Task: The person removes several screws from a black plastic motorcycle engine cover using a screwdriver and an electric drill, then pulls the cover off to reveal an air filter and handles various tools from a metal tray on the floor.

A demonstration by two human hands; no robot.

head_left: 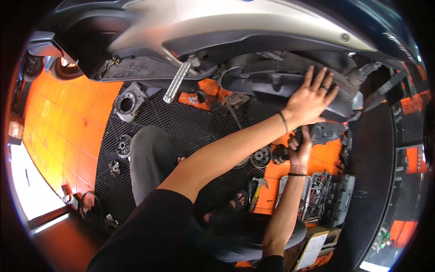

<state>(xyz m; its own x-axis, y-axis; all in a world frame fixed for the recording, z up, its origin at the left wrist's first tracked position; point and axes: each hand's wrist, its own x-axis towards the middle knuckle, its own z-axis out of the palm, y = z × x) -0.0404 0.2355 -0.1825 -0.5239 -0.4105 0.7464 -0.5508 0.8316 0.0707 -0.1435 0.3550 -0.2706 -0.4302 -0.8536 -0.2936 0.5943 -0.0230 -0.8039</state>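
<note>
My left hand [309, 100] lies with fingers spread on a long black plastic cover [276, 86] on the lower side of a motor scooter [235, 20]. It wears a dark ring and a thin wristband. Below it, my right hand [301, 152] is closed, its fingers curled round something dark under the cover; its kind is hard to make out. A dark rounded body [327, 131] sits just beyond that hand. To the left of the cover, a ribbed metal footpeg [179, 81] sticks out from the scooter.
A cast metal housing [129, 102], a round pulley [123, 146] and another pulley [261, 157] lie on the black ribbed mat [167, 115]. A hammer [257, 192] lies near an open toolbox [342, 199] at the right. A clipboard [312, 249] rests lower right, beside my bent leg.
</note>
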